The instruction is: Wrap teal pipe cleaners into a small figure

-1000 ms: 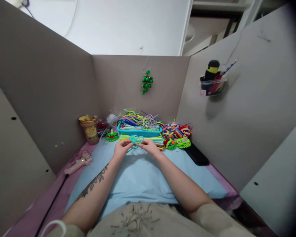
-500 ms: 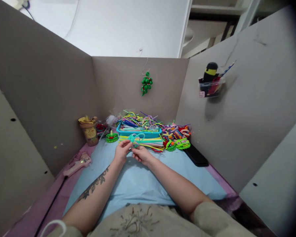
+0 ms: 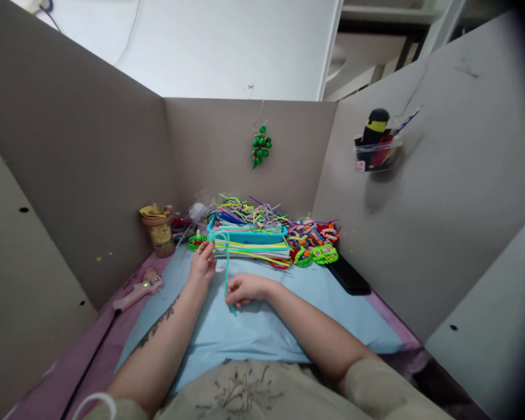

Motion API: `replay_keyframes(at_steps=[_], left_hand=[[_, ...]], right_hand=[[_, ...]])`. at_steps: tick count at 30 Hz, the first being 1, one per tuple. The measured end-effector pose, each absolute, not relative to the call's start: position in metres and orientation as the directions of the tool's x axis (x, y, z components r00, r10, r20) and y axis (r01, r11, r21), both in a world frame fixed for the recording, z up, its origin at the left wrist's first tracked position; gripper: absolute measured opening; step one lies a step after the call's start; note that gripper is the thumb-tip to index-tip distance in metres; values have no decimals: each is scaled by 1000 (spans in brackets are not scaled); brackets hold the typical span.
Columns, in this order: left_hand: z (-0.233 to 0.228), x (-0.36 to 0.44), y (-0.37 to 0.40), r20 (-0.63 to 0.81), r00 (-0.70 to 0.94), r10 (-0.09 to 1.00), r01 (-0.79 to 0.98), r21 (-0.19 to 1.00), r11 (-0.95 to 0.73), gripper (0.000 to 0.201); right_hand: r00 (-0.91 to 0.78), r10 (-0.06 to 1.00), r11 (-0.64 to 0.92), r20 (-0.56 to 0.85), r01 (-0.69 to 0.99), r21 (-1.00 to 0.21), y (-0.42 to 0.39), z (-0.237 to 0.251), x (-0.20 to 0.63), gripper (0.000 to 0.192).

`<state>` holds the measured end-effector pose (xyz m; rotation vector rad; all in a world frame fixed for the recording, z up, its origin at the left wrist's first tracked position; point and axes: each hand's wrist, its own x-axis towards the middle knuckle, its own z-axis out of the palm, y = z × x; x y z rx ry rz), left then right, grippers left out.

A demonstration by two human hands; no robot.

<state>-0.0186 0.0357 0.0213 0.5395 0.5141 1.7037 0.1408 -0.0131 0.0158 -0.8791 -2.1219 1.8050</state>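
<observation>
My left hand [image 3: 202,264] pinches the looped top of a teal pipe cleaner [image 3: 226,273] just in front of a blue tray [image 3: 247,236]. The cleaner runs down and toward me, pulled nearly straight. My right hand [image 3: 244,289] is closed around its lower part, with the tip poking out below my fingers. Both hands hover over a light blue cloth [image 3: 262,321]. The tray is heaped with pipe cleaners of many colours, and a flat stack of yellow and green ones [image 3: 256,249] lies before it.
A cardboard screen [image 3: 91,169] walls in three sides. A pink glue gun [image 3: 137,290] lies at the left, a tan cup [image 3: 158,230] behind it. Finished bright craft pieces [image 3: 314,239] pile at the right beside a black phone [image 3: 350,274]. A green ornament [image 3: 260,146] hangs on the back wall.
The teal pipe cleaner was a bunch of loops between both hands. My right hand has drawn back toward me and my left moved left, stretching it into a long strand.
</observation>
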Motion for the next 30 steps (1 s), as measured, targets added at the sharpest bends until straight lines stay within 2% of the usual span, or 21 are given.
replay_keyframes(at_steps=[2, 4, 10, 13, 15, 18, 20, 22, 25, 27, 30], left_hand=[[22, -26, 39, 69, -188, 980, -801, 567, -193, 36], [20, -31, 43, 57, -204, 977, -813, 547, -201, 34], [15, -42, 52, 3, -281, 960, -795, 560, -235, 29], [15, -46, 54, 15, -292, 956, -767, 594, -243, 31], [16, -45, 53, 29, -278, 960, -739, 632, -233, 35], [17, -36, 49, 56, -264, 963, -648, 729, -220, 40], [17, -25, 43, 83, -253, 964, -548, 809, -214, 41], [16, -13, 36, 108, -221, 969, -440, 876, -198, 39], [14, 2, 26, 167, -172, 971, -266, 941, -209, 35], [13, 7, 21, 210, -137, 968, -180, 956, -233, 32], [13, 11, 17, 255, -100, 962, -152, 951, -268, 29]], right_hand=[[-840, 482, 133, -248, 350, -927, -15, 18, 144, 26], [-864, 440, 162, -245, 344, -925, -13, 19, 148, 29], [-903, 339, 136, -264, 325, -936, -8, 26, 161, 35], [-903, 341, 135, -263, 324, -936, -9, 32, 168, 35], [-893, 390, 132, -223, 294, -946, -8, 33, 170, 35], [-794, 605, 157, -50, 180, -971, -3, 30, 168, 33], [-590, 797, 225, 129, 91, -970, 2, 25, 162, 30], [-317, 897, 343, 309, 56, -938, 6, 21, 156, 24], [-46, 848, 527, 528, 173, -832, 9, 17, 151, 15], [2, 785, 593, 620, 290, -751, 9, 16, 152, 12], [-6, 736, 621, 677, 404, -672, 8, 14, 155, 6]])
